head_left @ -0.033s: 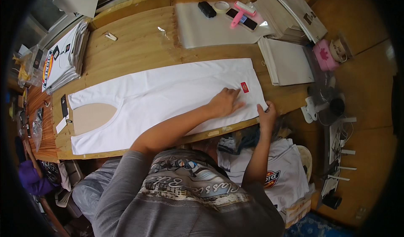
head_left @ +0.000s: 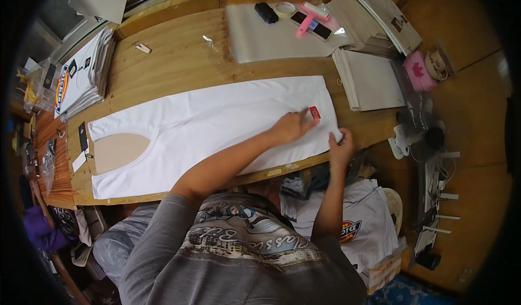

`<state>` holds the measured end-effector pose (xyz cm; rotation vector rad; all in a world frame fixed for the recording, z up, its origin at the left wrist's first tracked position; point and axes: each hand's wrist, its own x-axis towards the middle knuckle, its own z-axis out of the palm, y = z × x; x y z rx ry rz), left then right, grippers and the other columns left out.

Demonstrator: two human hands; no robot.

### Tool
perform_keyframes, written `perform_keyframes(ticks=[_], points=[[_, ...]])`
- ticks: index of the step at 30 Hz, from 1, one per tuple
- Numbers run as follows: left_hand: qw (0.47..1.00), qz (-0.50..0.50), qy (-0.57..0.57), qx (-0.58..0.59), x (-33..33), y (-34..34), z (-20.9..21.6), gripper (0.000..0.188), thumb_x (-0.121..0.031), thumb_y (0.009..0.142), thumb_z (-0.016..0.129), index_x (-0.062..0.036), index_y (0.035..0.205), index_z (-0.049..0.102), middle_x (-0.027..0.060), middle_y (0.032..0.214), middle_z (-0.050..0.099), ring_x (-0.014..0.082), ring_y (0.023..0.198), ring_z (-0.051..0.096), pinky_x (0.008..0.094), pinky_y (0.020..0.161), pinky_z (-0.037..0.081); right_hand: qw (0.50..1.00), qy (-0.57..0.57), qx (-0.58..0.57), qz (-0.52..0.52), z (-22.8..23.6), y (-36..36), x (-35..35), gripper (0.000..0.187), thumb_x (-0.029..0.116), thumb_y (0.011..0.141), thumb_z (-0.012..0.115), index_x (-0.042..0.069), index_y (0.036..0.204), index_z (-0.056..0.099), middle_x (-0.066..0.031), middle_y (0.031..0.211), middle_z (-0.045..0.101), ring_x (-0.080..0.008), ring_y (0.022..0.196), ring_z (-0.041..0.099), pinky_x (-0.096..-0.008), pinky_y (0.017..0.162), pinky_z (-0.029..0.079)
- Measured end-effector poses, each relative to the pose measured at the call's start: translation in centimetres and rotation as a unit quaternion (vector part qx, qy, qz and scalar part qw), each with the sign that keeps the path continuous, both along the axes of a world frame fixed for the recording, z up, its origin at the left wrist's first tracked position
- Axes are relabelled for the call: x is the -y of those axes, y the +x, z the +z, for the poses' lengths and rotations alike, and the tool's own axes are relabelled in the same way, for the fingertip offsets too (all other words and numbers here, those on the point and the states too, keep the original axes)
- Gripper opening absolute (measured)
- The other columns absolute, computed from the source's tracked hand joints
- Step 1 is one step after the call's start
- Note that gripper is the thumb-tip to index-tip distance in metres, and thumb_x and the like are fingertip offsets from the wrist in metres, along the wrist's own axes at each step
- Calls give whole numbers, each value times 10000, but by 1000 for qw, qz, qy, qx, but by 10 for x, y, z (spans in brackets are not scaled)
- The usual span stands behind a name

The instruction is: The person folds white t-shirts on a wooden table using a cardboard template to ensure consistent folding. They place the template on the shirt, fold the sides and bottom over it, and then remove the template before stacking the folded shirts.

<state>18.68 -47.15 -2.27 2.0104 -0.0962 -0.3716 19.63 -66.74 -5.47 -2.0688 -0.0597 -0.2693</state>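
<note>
A white shirt (head_left: 211, 118) lies flat and lengthwise on the wooden table, its scooped neckline at the left end. Beige material (head_left: 122, 149) shows inside that neckline. Near the right end is a small red label (head_left: 314, 113). My left hand (head_left: 293, 127) rests on the shirt with its fingers reaching out, the fingertips touching the label. At the hem corner nearest me, my right hand (head_left: 342, 144) pinches the shirt between thumb and fingers. A black hang tag (head_left: 83, 136) and a white tag (head_left: 80, 159) lie beside the neckline.
Folded white shirts (head_left: 87, 74) are stacked at the far left. Clear plastic sheets (head_left: 260, 39) carry a phone, tape and a pink lint roller (head_left: 306, 23). Bags (head_left: 372, 80) are piled at right. More white garments (head_left: 369, 213) sit below the table, right of me.
My left hand has shifted slightly right, its fingertips now at the red label. My right hand has moved a little left with the hem corner.
</note>
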Motion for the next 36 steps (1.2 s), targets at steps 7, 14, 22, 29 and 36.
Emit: perform_keyframes(ticks=[7,14,22,29,36], points=[[883,300,-318,-169,-53,-11,-10,614,-335,680,646,54,1099,420,171,904,571,242,780,574,356,689,462,848,-279,251,374,32,-74,-91,310,84,699,481,76,1004,535,-81,942,515,-212,837,491,-318,736,393],[920,388,46,29,-50,-42,-25,609,-115,636,656,59,1135,354,210,740,561,289,664,572,338,607,459,912,-322,140,211,0,-82,-47,428,48,672,491,165,1081,534,-72,883,463,-236,818,452,-346,710,358],[907,342,201,140,-50,-58,-5,707,-99,608,652,-47,1218,299,224,1072,437,334,911,487,408,697,421,872,-316,70,366,36,-64,-34,359,-7,659,497,144,970,597,-59,879,485,-239,820,465,-355,723,371],[884,90,388,243,0,-51,-31,800,-644,738,287,-63,1287,249,168,1349,163,381,1250,32,567,962,10,884,-116,14,453,64,34,-99,281,32,755,457,16,1021,545,-148,1114,490,-293,1024,465,-324,828,382],[938,137,305,97,31,-48,-77,798,-573,670,495,-108,1280,271,179,1328,198,358,1245,78,547,974,-10,698,-370,177,586,6,86,-195,553,228,774,487,58,1263,294,-96,1318,282,-253,1220,243,-383,991,183]])
